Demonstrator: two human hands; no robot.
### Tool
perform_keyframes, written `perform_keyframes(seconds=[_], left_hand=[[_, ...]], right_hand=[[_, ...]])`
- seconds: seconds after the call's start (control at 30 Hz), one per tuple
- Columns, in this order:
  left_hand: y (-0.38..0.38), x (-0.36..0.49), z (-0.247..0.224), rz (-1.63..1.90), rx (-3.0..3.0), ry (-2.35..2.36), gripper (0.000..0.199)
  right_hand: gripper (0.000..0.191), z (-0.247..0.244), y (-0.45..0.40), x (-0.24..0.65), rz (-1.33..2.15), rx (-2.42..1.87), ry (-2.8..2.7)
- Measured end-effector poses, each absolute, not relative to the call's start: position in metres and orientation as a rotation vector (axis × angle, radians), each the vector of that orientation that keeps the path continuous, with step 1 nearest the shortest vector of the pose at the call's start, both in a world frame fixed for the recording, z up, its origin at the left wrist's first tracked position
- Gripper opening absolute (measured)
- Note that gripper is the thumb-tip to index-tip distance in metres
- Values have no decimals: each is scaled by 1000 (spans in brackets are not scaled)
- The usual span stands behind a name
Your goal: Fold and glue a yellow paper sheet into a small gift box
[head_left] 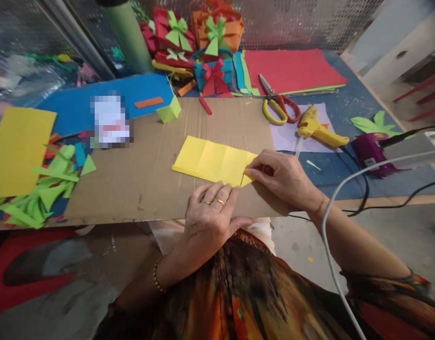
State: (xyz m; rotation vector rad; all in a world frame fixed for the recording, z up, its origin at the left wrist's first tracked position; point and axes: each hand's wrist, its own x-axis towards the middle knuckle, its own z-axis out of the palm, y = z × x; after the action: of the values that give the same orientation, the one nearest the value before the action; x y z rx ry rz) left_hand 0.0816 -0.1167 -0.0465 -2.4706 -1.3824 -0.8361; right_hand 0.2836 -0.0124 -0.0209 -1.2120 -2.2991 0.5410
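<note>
A strip of yellow paper (212, 158) with several crease lines lies on the brown cardboard (132, 184) in front of me. My right hand (279, 174) pinches its right end between thumb and index finger, where a corner is folded over. At the near edge of the paper rests my left hand (212, 208), fingers stretched out and fingertips touching the edge, with rings on two fingers. The paper's far right end is partly hidden behind my right hand.
Scissors (274, 101) and a yellow glue gun (319, 130) lie at the right. Red paper sheets (291, 68) and small paper bags with bows (213, 75) stand behind. Green scraps (43, 198) lie left. A white cable (330, 212) crosses over my right forearm.
</note>
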Motion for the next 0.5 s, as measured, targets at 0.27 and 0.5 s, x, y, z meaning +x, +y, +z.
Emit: perform_keyframes(seconds=[0.27,0.5], left_hand=[[-116,81,-45,-802,-2467,-1379,51],[-117,82,-43,-747,-2475,-1383,60]], right_hand=[[10,-25,-13,282,484,-1226,-2294],[8,-28,-12,281,448,-1186,-2297]])
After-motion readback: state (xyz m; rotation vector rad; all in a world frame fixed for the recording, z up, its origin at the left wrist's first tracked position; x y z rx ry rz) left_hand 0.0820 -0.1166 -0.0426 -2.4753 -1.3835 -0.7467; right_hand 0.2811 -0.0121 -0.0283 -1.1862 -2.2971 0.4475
